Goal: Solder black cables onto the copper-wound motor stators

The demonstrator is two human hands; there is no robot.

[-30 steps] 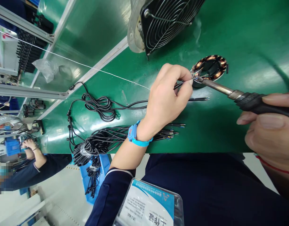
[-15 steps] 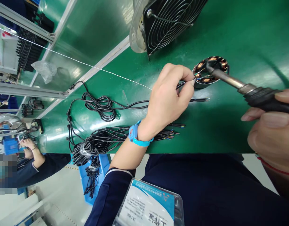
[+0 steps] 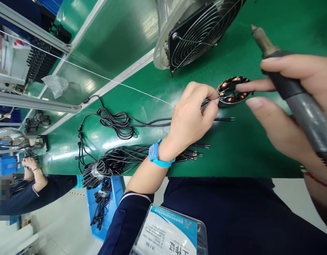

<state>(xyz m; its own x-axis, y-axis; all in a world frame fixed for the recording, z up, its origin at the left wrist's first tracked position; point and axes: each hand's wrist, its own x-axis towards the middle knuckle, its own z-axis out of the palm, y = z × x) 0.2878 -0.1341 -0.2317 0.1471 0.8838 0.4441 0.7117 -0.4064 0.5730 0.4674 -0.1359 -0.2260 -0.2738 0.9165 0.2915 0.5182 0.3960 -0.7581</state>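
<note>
My left hand (image 3: 191,118), with a blue wrist strap (image 3: 155,156), pinches a thin black wire (image 3: 206,102) whose end meets the rim of a round copper-wound stator (image 3: 232,92) on the green bench (image 3: 232,148). My right hand (image 3: 293,99) grips a soldering iron (image 3: 299,95) by its black handle. The iron's metal tip points up and away from the stator. One finger of that hand stretches out and touches the stator's top.
A black wire-guard fan (image 3: 198,32) stands just behind the stator. A bundle of black cables (image 3: 112,161) and a coiled cable (image 3: 115,122) lie at the left. A thin solder wire (image 3: 99,76) runs across the bench. Another person's hands (image 3: 29,166) work far left.
My right hand has lifted the soldering iron off the stator and swung its tip upward. A finger now rests on the stator. My left hand keeps its pinch on the wire.
</note>
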